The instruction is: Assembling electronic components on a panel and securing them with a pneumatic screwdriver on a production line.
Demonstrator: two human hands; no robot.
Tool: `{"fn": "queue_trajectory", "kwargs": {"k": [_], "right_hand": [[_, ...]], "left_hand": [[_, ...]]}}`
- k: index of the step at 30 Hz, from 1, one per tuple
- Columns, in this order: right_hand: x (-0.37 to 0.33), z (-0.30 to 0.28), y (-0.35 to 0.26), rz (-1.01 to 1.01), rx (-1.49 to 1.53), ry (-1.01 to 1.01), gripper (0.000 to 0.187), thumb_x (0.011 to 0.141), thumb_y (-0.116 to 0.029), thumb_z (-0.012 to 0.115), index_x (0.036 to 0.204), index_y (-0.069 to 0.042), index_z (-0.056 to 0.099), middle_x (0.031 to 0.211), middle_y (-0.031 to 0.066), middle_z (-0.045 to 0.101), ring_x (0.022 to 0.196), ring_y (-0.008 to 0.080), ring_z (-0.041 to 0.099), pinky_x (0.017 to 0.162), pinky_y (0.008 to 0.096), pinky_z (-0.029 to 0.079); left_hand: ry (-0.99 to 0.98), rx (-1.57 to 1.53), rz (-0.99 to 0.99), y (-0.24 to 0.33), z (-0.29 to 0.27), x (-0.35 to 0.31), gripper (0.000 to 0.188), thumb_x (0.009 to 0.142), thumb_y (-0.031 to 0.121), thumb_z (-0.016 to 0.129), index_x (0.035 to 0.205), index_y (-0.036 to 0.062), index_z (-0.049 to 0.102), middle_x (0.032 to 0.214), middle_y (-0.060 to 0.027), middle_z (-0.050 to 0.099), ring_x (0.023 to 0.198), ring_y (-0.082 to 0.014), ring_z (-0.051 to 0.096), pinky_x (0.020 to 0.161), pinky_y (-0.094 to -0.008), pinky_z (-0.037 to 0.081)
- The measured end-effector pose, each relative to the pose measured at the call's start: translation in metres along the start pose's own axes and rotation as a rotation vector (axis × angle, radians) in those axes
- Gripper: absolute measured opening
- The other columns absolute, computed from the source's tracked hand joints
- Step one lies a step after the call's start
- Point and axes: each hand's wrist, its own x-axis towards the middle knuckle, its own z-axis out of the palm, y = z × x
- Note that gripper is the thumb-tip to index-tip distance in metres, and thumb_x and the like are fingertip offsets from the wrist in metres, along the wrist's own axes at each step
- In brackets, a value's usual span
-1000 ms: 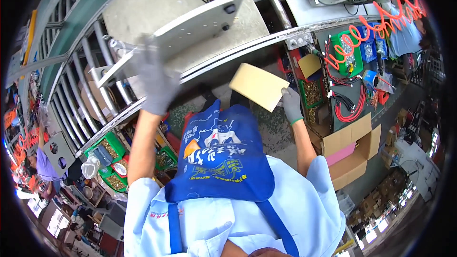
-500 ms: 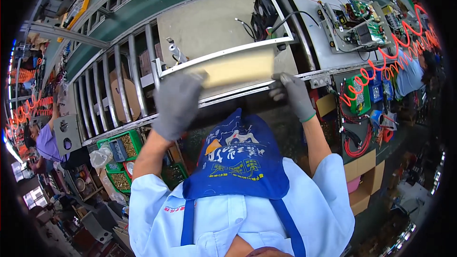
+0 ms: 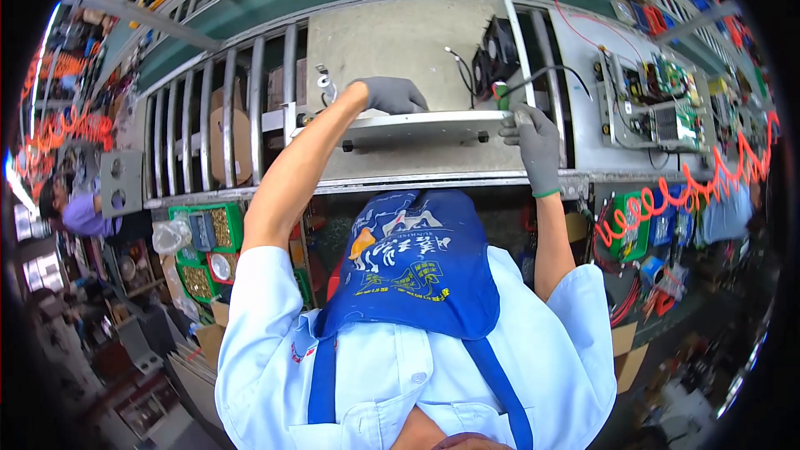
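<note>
White-edged metal panel, at the centre of the view, stands roughly upright on a pale board, two black knobs on the face toward the wearer. Compared with half a second ago, the pale-yellow sheet is no longer distinguishable between the hands; whether it lies behind the panel is hidden. Handling thus appears to have passed to the panel itself. Left hand, at 12 o'clock, reaches over the upper edge; its fingertips are concealed, so their spread cannot be told. Right hand, at 3 o'clock, sets bent fingers against the panel's right end; whether they grip cannot be told. Outward lie black fans at 1 o'clock, a circuit-board chassis at 3, steel rollers at 9. At 6 o'clock, a blue apron carries white and yellow lettering.
</note>
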Motion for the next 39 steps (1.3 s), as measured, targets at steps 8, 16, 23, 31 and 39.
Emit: {"fn": "queue_trajectory", "kwargs": {"k": [8, 16, 23, 31, 39], "right_hand": [[0.018, 0.025, -0.026, -0.36, -0.465, -0.133, 0.03, 0.098, -0.019, 0.059, 0.116, 0.003, 0.07, 0.106, 0.0095, 0.073, 0.093, 0.0195, 0.067, 0.086, 0.0338, 0.053], [0.015, 0.09, -0.022, -0.906, -1.086, -0.484, 0.042, 0.089, -0.032, 0.071, 0.121, -0.006, 0.067, 0.108, 0.0164, 0.069, 0.095, 0.0317, 0.068, 0.079, 0.0419, 0.053], [0.018, 0.097, -0.036, -0.777, -1.266, -0.527, 0.042, 0.087, -0.039, 0.071, 0.116, -0.009, 0.068, 0.1, 0.0139, 0.071, 0.086, 0.0353, 0.069, 0.071, 0.0462, 0.052], [0.001, 0.108, -0.036, -0.77, -1.301, -0.446, 0.038, 0.086, -0.043, 0.074, 0.11, -0.012, 0.073, 0.091, 0.0122, 0.073, 0.08, 0.0335, 0.07, 0.07, 0.0437, 0.053], [-0.007, 0.113, -0.031, -0.709, -1.333, -0.309, 0.044, 0.081, -0.04, 0.079, 0.111, -0.01, 0.073, 0.096, 0.0139, 0.074, 0.086, 0.0326, 0.071, 0.077, 0.0425, 0.054]], "left_hand": [[-0.039, 0.123, -0.188, -0.011, 0.026, 0.016, 0.039, 0.087, 0.032, 0.061, 0.115, 0.0082, 0.074, 0.108, -0.0143, 0.074, 0.098, -0.0275, 0.069, 0.09, -0.0424, 0.051], [1.677, -0.301, 0.091, 0.04, 0.066, -0.099, 0.033, 0.089, 0.015, 0.062, 0.121, 0.0057, 0.065, 0.113, -0.0172, 0.068, 0.104, -0.0317, 0.068, 0.089, -0.0396, 0.055], [2.036, -0.528, -0.806, -0.059, 0.282, -0.223, 0.024, 0.092, 0.02, 0.061, 0.108, 0.0046, 0.071, 0.101, -0.0155, 0.073, 0.095, -0.0298, 0.071, 0.084, -0.0385, 0.055], [1.456, -0.903, -2.045, -0.178, 0.528, -0.353, 0.04, 0.087, 0.039, 0.062, 0.108, 0.0074, 0.071, 0.112, -0.0221, 0.07, 0.107, -0.0407, 0.067, 0.092, -0.05, 0.054], [1.388, -1.188, -2.178, -0.219, 0.559, -0.428, 0.07, 0.087, 0.055, 0.066, 0.134, 0.0045, 0.054, 0.131, -0.0221, 0.063, 0.119, -0.0397, 0.062, 0.1, -0.0491, 0.048]]}}
